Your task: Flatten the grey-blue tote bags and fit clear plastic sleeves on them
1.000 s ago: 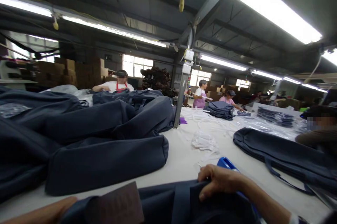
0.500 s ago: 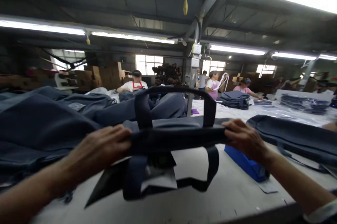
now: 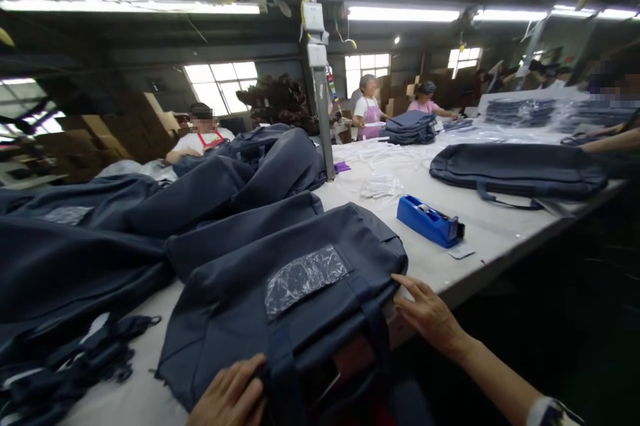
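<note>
A dark navy fabric bag (image 3: 300,279) lies flat on the white table (image 3: 480,229) right in front of me, a clear plastic pocket (image 3: 305,276) on its top face. My left hand (image 3: 227,396) rests at the bag's near edge beside a handle strap, fingers curled against the fabric. My right hand (image 3: 427,313) touches the bag's right corner at the table edge with fingers stretched out. The bag's opening hangs over the table edge between my hands.
A pile of the same navy bags (image 3: 150,213) fills the left of the table. A blue tape dispenser (image 3: 430,219) and another long navy bag (image 3: 517,169) lie to the right. A metal post (image 3: 323,106) stands mid-table. Other people work at the far side.
The bag I held up by its top edge with both hands now lies flat on the table. My hands have dropped to its near edge, and the view has tilted down.
</note>
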The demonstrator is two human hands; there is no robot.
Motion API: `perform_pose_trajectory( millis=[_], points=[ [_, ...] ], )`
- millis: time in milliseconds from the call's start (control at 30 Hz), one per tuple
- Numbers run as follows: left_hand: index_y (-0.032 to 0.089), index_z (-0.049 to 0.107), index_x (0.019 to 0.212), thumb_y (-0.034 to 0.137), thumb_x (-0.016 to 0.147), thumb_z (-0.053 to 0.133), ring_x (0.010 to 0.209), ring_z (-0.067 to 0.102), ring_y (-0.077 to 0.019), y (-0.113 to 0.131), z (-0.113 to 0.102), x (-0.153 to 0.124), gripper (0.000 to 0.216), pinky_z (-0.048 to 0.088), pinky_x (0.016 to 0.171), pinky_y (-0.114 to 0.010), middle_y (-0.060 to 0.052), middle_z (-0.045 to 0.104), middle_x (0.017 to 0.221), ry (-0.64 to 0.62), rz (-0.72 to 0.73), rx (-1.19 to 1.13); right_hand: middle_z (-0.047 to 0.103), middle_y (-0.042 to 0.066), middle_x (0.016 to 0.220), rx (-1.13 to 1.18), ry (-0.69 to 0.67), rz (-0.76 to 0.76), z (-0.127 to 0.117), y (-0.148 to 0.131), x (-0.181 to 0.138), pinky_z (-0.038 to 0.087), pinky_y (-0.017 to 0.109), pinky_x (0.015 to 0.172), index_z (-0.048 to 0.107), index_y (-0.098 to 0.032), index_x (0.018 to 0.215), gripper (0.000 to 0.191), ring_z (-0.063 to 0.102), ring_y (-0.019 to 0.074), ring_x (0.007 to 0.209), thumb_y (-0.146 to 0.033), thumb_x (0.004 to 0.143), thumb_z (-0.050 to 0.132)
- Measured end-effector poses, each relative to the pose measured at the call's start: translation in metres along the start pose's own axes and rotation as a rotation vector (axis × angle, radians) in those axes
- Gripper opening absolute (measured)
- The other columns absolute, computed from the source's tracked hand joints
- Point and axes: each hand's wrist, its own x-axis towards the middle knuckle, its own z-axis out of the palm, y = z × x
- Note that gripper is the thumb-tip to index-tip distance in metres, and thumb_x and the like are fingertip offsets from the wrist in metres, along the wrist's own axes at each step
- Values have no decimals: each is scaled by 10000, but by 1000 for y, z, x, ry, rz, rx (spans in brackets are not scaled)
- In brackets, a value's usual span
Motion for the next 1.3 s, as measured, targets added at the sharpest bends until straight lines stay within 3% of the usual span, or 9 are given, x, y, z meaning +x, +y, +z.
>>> perform_pose_trajectory(
  millis=[200,367,467,667,833,900,1000,1100,1300],
  points=[
    [236,383,1414,-27,580,434,1212,533,-241,23,-5,50,876,459,993,-394,-84,538,1358,-288,-245,-92,627,109,1047,159,86,175,12,-33,-3,537,404,872,669,-207,1009,191,603,237,985,-178,936,494],
    [279,447,1404,104,648,549,1226,489,-253,10,-48,83,783,427,1040,-387,-70,482,1398,-543,-178,-416,663,99,989,375,132,322,24,-49,0,524,415,876,678,-208,971,230,625,246,950,-297,953,468],
    [282,543,1307,120,724,533,1199,512,-211,9,-68,99,606,408,1057,-340,-37,555,1315,-542,-174,-615,697,86,948,628,60,532,27,-59,-2,521,398,846,687,-201,969,310,649,249,905,-424,934,474],
    [245,653,1086,193,855,538,1048,600,-182,31,-57,134,264,465,942,-301,-27,644,1131,-268,-294,-681,706,60,801,1413,-73,1007,-8,-78,22,531,304,633,668,-166,930,439,658,211,711,-584,859,556],
    [205,623,1059,268,943,494,862,635,-156,42,-66,132,184,512,779,-275,-35,660,996,376,-575,-694,700,125,1092,1705,-34,921,-10,-65,84,572,293,666,640,-181,1075,368,679,238,965,-490,879,603],
    [215,609,1057,247,953,491,928,624,-168,56,-73,123,161,502,848,-299,-41,647,1028,523,-504,-597,703,137,1079,1637,-57,942,8,-55,104,590,321,716,644,-163,1051,348,685,237,963,-452,857,650],
    [242,575,1169,206,957,482,1094,572,-197,79,-68,114,234,466,961,-336,-63,610,1177,268,-244,-452,722,123,950,1553,-74,971,38,-44,121,593,354,774,653,-149,985,309,703,219,878,-389,803,720],
    [209,516,1275,241,927,549,1154,535,-255,85,-37,119,351,465,978,-400,-106,560,1284,-77,-230,-228,720,105,896,1515,-61,941,53,-43,123,578,381,833,651,-154,971,319,702,210,855,-394,777,733],
    [168,599,954,139,940,481,964,603,-229,56,7,143,122,505,787,-336,-82,630,998,-427,-162,-22,694,92,977,1282,97,834,24,-61,105,540,407,869,636,-176,1029,347,657,231,933,-432,802,693]
  ],
)
